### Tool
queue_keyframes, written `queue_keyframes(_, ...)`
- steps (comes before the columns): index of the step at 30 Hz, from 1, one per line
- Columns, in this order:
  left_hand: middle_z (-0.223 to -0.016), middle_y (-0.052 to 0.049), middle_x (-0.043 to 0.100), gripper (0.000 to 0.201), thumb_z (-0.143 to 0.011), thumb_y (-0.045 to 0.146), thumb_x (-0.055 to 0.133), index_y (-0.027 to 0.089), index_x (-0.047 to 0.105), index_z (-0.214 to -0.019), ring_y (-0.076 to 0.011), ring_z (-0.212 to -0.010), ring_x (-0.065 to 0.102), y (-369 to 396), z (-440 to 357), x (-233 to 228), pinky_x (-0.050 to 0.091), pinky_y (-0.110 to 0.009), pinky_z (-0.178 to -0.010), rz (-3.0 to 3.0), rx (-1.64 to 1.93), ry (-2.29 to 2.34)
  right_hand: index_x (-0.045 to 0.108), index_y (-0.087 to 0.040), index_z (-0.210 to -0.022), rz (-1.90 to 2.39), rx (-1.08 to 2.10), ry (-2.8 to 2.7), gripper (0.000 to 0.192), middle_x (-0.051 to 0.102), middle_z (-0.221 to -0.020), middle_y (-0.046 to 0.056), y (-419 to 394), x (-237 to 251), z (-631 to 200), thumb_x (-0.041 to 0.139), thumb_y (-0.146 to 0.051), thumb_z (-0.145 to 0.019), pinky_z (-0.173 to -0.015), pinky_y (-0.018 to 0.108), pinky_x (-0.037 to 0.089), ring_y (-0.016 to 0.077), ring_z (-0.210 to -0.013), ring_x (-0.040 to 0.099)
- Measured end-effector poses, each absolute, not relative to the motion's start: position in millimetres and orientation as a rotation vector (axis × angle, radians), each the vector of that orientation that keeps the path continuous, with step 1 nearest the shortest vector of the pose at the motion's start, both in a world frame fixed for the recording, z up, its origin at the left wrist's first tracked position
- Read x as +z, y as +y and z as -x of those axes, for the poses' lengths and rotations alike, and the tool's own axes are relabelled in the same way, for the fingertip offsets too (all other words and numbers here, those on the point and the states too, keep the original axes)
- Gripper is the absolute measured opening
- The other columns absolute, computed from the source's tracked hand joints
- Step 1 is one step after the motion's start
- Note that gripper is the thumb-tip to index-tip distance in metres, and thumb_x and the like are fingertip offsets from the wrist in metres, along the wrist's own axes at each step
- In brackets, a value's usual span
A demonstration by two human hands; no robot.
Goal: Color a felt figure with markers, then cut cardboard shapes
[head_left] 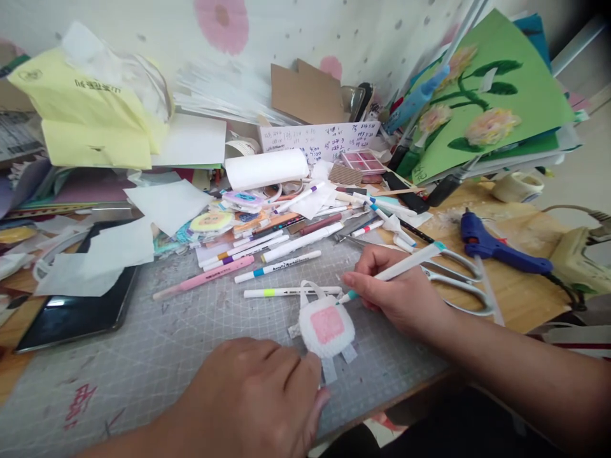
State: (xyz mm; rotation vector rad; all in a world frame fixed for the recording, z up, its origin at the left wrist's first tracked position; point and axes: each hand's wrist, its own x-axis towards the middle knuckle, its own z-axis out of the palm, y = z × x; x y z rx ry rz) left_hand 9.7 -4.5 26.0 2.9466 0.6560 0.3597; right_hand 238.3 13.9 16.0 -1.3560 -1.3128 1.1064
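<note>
White marker (405,265) gripped in right hand (398,292), tip at paper cutout (327,326)

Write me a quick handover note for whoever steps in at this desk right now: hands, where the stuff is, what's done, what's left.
Right hand: grips a white marker, its teal tip at the upper right edge of the cutout.
Left hand: rests on the cutting mat, fingertips at the cutout's lower left edge.
Cutout: white, rounded, flat on the mat, tabs sticking out.
Done: pink square coloured in its middle.
Left: the white around the square is uncoloured.
Nearby: scissors and blue glue gun to the right, more markers behind.
</note>
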Motion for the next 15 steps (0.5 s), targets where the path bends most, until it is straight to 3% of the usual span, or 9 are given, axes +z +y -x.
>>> queue_keyframes(15, -0.059, -0.002, 0.066, 0.026, -0.089, 0.026, 0.043, 0.021, 0.066, -0.078, -0.0195, -0.048, 0.061, 0.7, -12.7, 32.3, 0.049, -0.031, -0.044, -2.966, 0.349, 0.648, 0.047, -0.022, -0.059, 1.406, 1.039, -1.331, 0.03, 0.048, -0.046, -0.007, 14.7, 14.0, -237.5, 0.068, -0.031, -0.078, -0.039, 0.022, 0.03, 0.0091, -0.041, 0.041)
